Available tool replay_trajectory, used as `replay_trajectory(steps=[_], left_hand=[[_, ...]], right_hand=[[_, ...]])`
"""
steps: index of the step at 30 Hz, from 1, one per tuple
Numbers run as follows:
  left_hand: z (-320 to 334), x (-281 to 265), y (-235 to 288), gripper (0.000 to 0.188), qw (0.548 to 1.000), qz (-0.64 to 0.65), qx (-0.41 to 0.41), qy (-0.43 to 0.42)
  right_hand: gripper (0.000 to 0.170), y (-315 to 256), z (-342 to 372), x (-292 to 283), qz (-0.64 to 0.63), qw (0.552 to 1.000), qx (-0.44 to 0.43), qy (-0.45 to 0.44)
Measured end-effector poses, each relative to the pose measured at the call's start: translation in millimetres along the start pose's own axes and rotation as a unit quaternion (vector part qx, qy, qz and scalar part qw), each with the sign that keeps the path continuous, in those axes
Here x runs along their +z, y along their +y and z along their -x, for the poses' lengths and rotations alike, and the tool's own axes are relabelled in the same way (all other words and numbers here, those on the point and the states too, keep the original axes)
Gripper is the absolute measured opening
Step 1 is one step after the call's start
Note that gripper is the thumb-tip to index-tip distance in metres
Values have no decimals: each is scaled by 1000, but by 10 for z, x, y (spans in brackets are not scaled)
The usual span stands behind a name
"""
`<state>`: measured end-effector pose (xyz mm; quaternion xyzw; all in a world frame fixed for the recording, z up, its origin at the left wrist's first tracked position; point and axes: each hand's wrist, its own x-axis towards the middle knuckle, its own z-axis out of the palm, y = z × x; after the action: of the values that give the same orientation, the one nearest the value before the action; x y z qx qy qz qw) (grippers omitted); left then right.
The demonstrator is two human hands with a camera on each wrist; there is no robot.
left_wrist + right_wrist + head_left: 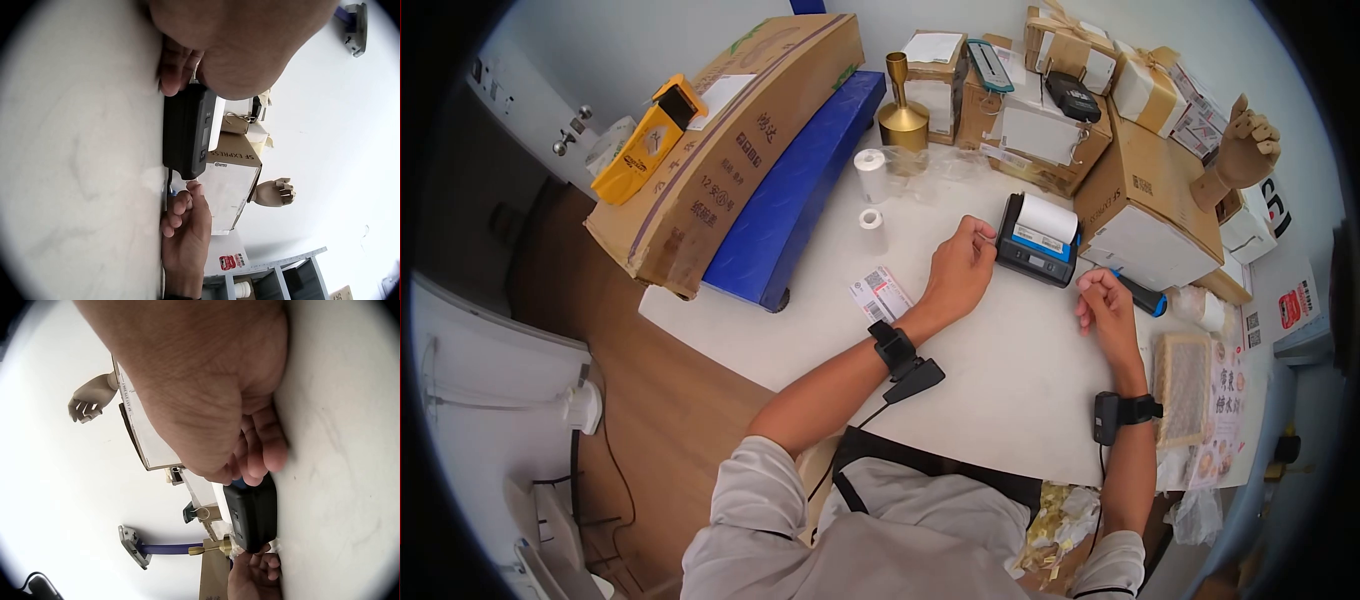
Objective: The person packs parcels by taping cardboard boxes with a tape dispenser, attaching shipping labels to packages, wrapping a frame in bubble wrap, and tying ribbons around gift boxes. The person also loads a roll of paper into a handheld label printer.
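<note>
A black portable label printer (1034,265) sits on the white table, with a blue strip on top and a white paper roll (1048,218) in it. My left hand (962,270) is at the printer's left side, its fingertips right at the casing. On the opposite side my right hand (1108,312) rests low by the table, fingers loosely bent. The left wrist view shows the right fingertips (195,187) close to the printer's corner. Behind the right hand lies a black-and-blue tool (1142,294), partly hidden.
Two white rolls (871,232) stand left of the printer, near a printed label (880,296). A gold vase (903,125) is behind them. Cardboard boxes (1145,215) and a wooden hand (1238,155) crowd the back right. A long carton (740,150) and blue box (800,190) lie left.
</note>
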<state>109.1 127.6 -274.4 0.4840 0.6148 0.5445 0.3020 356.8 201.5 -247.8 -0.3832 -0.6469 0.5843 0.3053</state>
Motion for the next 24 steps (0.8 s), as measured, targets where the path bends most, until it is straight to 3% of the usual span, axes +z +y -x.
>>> replay_trajectory(steps=[17,20,24], left_hand=[[6,-25,51,16,1000,-3,20,12],[-9,-58,95,21,996,63,-59,-19],[18,-151,361,24,998,-7,-43,39]], right_hand=[[14,40,-40,-14,4,1000,-9,11],[13,79,-43,-37,4,1000,-12,13],[11,65,-47,-59,-16,1000,-11,7]])
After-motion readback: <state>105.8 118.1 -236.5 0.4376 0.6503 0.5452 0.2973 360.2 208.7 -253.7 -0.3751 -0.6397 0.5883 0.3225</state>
